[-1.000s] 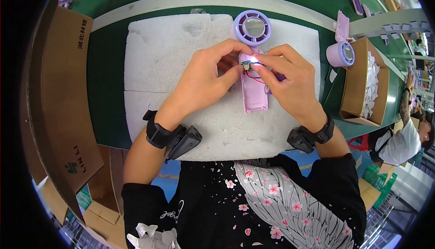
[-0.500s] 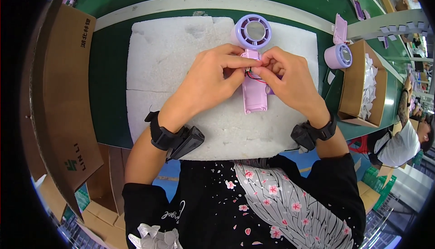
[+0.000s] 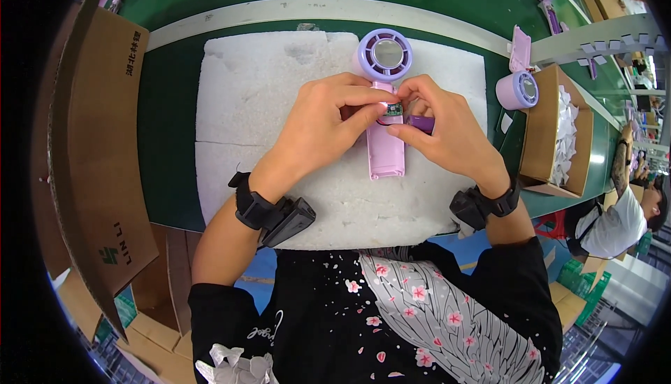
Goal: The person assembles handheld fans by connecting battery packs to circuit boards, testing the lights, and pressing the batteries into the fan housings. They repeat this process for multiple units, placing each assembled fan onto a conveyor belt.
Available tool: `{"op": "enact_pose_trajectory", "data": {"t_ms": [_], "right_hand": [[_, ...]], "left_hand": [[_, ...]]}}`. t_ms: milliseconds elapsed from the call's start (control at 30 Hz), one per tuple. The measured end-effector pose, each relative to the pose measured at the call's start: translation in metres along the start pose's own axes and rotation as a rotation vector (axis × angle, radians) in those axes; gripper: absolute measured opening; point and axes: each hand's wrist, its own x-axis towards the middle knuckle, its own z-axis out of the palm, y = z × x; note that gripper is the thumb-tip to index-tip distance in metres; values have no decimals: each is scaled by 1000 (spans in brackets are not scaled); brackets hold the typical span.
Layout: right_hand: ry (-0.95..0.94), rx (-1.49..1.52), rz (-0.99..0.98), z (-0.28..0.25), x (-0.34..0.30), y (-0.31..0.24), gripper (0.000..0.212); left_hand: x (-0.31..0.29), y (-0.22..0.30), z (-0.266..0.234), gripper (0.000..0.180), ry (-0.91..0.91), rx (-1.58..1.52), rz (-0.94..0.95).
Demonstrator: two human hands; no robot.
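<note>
A handheld fan with a round lavender head (image 3: 386,55) lies face up on a white foam pad (image 3: 244,104), its pink handle shell (image 3: 386,154) pointing toward me. Inside the upper handle shows a small green circuit board (image 3: 394,110). My left hand (image 3: 328,115) pinches the board's left edge between thumb and fingers. With curled fingers, my right hand (image 3: 447,122) is at the right side of the handle, near a purple cylindrical battery (image 3: 421,124). Whether the right fingertips grip the battery or only touch it, I cannot tell. Wires are mostly hidden under the fingers.
Another lavender fan (image 3: 517,90) with its pink handle open stands at the right, by a cardboard box (image 3: 587,139) of white pieces. A tall cardboard carton (image 3: 98,153) rises at the left. More fan parts (image 3: 549,6) lie on the green bench; a person (image 3: 615,216) sits far right.
The circuit board now shows face up between my hands, where wires showed before. My right thumb has moved down slightly, and the battery is more visible. The fan has shifted slightly left and nearer.
</note>
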Motion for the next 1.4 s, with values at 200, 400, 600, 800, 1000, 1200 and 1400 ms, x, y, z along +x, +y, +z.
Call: {"op": "enact_pose_trajectory", "data": {"t_ms": [200, 400, 600, 800, 1000, 1200, 1400], "right_hand": [[-39, -6, 30, -2, 1, -3, 44], [-91, 25, -23, -8, -2, -8, 51], [-71, -85, -24, -25, -3, -8, 47], [-23, -439, -128, -33, -13, -12, 19], [37, -482, -189, -17, -21, -16, 9], [83, -606, -165, -3, -21, -20, 9], [31, -603, -123, -8, -18, -15, 9]], "left_hand": [[-1, -2, -1, 20, 32, 122, 100], [-3, -4, -2, 21, 43, 150, 134], [-4, -3, -18, 33, -18, 51, 74], [-1, -9, -16, 38, -8, -52, 71], [-4, -7, -13, 42, -31, -128, -93], [-3, -6, -11, 41, 5, -127, -83], [-4, -9, -10, 42, 13, -59, -60]]}}
